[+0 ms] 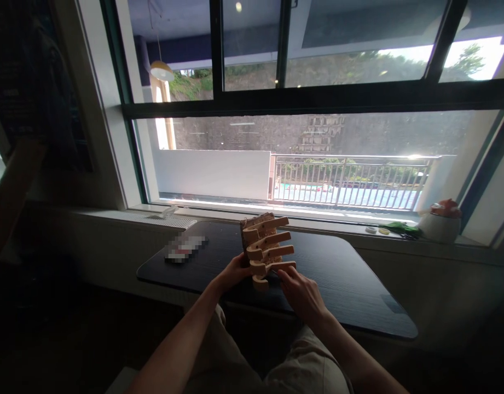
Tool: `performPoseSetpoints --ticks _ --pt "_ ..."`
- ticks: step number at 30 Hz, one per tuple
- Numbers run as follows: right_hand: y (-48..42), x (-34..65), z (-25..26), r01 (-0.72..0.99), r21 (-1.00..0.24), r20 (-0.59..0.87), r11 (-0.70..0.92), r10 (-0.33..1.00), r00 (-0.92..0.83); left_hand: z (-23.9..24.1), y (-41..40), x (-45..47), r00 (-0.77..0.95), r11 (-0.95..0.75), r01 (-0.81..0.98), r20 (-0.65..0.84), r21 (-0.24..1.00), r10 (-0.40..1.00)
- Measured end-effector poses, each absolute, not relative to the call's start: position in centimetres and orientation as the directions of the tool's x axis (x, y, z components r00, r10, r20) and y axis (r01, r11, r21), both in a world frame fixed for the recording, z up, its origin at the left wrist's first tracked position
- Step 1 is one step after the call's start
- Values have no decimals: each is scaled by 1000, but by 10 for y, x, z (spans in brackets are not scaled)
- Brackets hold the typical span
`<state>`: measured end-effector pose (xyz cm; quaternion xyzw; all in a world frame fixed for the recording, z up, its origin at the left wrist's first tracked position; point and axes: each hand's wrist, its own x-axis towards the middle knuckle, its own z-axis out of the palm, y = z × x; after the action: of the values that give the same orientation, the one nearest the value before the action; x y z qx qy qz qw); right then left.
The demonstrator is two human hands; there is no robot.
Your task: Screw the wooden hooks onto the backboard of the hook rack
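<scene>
A light wooden piece with several curved prongs sticking out to the right stands upright on the dark table, near its front edge. My left hand is closed around its left side and holds it. My right hand lies just to the right of its base, index finger touching the lowest prong, the other fingers curled loosely. My knees in beige trousers show below the table.
A small flat object lies at the table's back left. Behind the table runs a windowsill with a white pot and small items at the right. Another person's arm is at the far left.
</scene>
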<state>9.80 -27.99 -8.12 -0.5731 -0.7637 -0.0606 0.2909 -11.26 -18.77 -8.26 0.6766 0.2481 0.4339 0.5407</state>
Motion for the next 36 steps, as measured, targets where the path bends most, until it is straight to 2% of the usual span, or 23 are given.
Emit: performPoseSetpoints --ticks 3,10,20,27,31,36 --pt "-278 98 -84 893 -268 511 362 839 -187 -85 -186 -113 509 -288 -141 319 947 800" --pt "-258 103 -102 840 -460 489 288 872 -32 -86 -186 -113 522 -297 -152 331 943 786" --pt "-277 101 -85 863 -343 480 371 859 -178 -79 -191 -115 529 -303 -154 337 940 779" --pt "-260 100 -93 820 -514 410 249 912 -20 -81 -190 -115 532 -282 -167 327 945 781" --pt "-260 101 -90 815 -548 385 186 922 49 -80 -192 -114 515 -270 -168 318 948 796" --pt "-259 104 -89 756 -618 375 216 926 43 -81 -192 -114 495 -254 -165 303 953 815"
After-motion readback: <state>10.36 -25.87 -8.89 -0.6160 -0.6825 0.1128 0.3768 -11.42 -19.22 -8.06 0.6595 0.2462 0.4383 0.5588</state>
